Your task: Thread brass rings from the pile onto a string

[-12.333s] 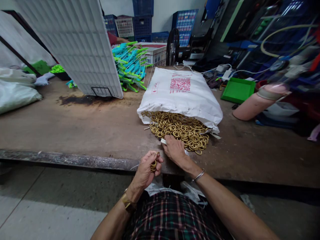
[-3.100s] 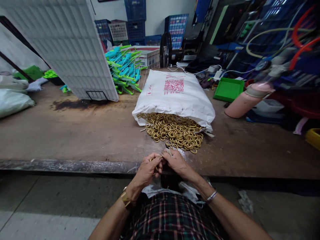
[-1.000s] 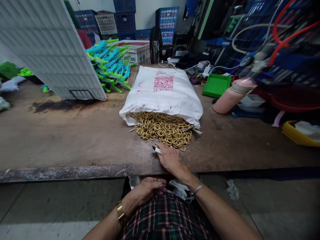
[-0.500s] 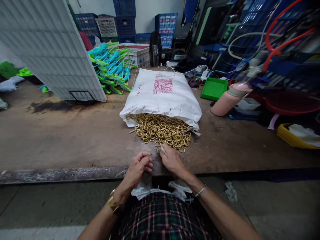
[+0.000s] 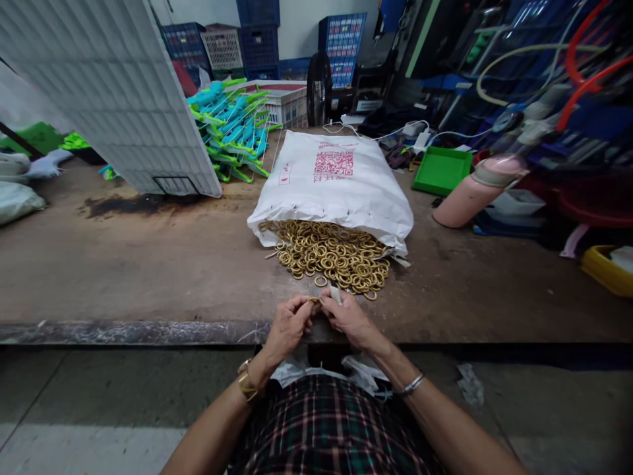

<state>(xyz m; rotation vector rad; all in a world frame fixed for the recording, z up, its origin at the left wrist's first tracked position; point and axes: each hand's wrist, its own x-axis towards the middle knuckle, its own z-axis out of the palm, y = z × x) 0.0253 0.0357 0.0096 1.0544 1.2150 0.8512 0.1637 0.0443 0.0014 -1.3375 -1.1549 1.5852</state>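
In front of the white sack (image 5: 331, 171), a heap of brass-coloured rings (image 5: 331, 257) spills from its open mouth onto the table. Close to the table's front edge, my left hand (image 5: 289, 323) pinches one brass-coloured ring (image 5: 313, 300) between thumb and fingers. My right hand (image 5: 349, 320) is closed right beside it, its fingertips meeting the ring's other side. A small pale piece with a dark tip (image 5: 335, 293) sticks up from the right fingers; its kind is unclear. One loose ring (image 5: 320, 281) lies just beyond my hands.
A white ribbed panel (image 5: 128, 99) stands at the left, before a stack of turquoise and green plastic parts (image 5: 230, 128). On the right are a green tray (image 5: 442, 169), a pink bottle (image 5: 469, 194) and a yellow basin (image 5: 606, 270). A black fan (image 5: 319, 89) stands behind.
My hands have come together, and a ring now shows between them. The right hand has drawn away from the heap's edge. The whole view has shifted slightly.
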